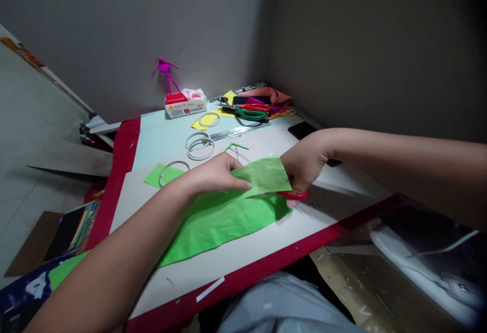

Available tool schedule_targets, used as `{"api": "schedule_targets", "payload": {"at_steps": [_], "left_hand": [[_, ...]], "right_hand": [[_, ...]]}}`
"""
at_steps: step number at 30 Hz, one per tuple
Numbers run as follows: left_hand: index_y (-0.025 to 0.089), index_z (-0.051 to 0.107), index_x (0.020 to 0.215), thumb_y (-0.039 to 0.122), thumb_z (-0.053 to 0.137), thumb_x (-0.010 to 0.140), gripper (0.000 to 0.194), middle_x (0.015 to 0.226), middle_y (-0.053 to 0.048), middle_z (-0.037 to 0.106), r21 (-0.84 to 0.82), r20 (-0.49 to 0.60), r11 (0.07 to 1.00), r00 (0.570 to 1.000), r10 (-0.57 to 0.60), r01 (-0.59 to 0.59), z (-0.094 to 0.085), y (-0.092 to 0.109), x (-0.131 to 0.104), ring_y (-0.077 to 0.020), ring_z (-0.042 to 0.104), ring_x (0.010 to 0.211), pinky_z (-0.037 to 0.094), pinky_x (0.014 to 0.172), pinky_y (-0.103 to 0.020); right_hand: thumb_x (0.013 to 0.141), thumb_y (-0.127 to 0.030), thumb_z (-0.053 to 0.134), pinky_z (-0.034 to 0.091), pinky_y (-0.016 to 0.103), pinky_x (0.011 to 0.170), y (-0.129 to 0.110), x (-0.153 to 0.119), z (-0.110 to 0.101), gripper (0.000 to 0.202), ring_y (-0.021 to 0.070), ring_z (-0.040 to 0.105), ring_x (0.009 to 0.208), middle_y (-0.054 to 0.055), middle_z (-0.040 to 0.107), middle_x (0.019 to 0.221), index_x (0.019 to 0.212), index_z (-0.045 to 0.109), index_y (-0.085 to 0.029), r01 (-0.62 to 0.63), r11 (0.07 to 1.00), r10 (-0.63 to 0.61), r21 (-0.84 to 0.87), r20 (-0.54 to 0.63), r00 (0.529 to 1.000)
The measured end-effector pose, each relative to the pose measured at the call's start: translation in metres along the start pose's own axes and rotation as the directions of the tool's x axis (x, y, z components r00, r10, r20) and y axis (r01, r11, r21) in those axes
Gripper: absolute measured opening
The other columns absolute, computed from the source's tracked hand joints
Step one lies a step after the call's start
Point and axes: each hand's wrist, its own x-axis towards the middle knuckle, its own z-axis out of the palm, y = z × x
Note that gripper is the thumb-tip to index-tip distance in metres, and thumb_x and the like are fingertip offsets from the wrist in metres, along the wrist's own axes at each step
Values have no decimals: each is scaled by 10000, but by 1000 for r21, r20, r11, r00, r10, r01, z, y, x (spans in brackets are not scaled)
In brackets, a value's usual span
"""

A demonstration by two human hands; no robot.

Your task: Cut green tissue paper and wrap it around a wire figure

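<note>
A large sheet of green paper (220, 221) lies across the white board in front of me, its upper edge folded or lifted as a paler flap. My left hand (222, 173) pinches this sheet near its upper edge, thumb on top. My right hand (304, 163) is closed around red-handled scissors (294, 195). Their blades point left and meet the paper just below the pale flap. Part of the right hand's fingers is hidden behind the paper and the handles.
Several grey rings (200, 148) lie behind my left hand, near thin wires (236, 131). Further back are a tissue box (185, 103), a purple pipe-cleaner figure (165, 69), green-handled scissors (251, 114) and a dark phone (302, 130). A red border (236, 277) edges the table.
</note>
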Motion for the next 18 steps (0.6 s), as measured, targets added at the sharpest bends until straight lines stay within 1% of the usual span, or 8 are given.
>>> {"api": "schedule_targets", "payload": {"at_steps": [2, 4, 9, 12, 18], "left_hand": [[144, 693, 671, 364, 691, 652, 221, 542, 39, 479, 2, -2, 1000, 1000, 0, 0, 0, 0, 0, -87, 397, 483, 298, 440, -209], [143, 690, 670, 368, 693, 654, 226, 542, 39, 477, 6, -2, 1000, 1000, -3, 3, 0, 0, 0, -86, 395, 484, 296, 440, -210], [144, 671, 651, 369, 694, 659, 226, 541, 37, 475, 7, -17, 1000, 1000, -11, 11, 0, 1, -1, -86, 393, 485, 288, 434, -210], [147, 664, 645, 372, 695, 659, 228, 534, 40, 467, 1, -23, 1000, 1000, -15, 15, 0, 1, -1, -85, 388, 478, 284, 428, -209], [150, 662, 633, 364, 700, 648, 217, 532, 40, 480, -6, -33, 1000, 999, -17, 17, 0, 1, -1, -86, 397, 473, 287, 427, -211]], "right_hand": [[482, -581, 802, 452, 347, 767, -1, 0, 0, 505, 223, 603, 825, -11, 688, 780, 734, 668, -164, -17, 1000, 17, 3, -1, 1000], [504, -592, 786, 453, 341, 757, 0, 0, 0, 504, 217, 604, 815, -12, 682, 763, 729, 663, -158, -23, 1000, 23, -2, -1, 1000], [593, -609, 745, 456, 337, 816, 8, -1, -2, 563, 241, 602, 919, 10, 684, 874, 911, 655, -153, 3, 1000, -1, -25, 45, 999], [618, -610, 735, 459, 337, 819, 12, -1, -3, 570, 254, 597, 937, 17, 675, 884, 940, 649, -148, -8, 999, 11, -51, 63, 998], [615, -621, 734, 452, 321, 829, 11, -1, -3, 599, 251, 587, 954, 2, 659, 859, 971, 641, -148, 36, 999, -34, -24, 75, 997]]}}
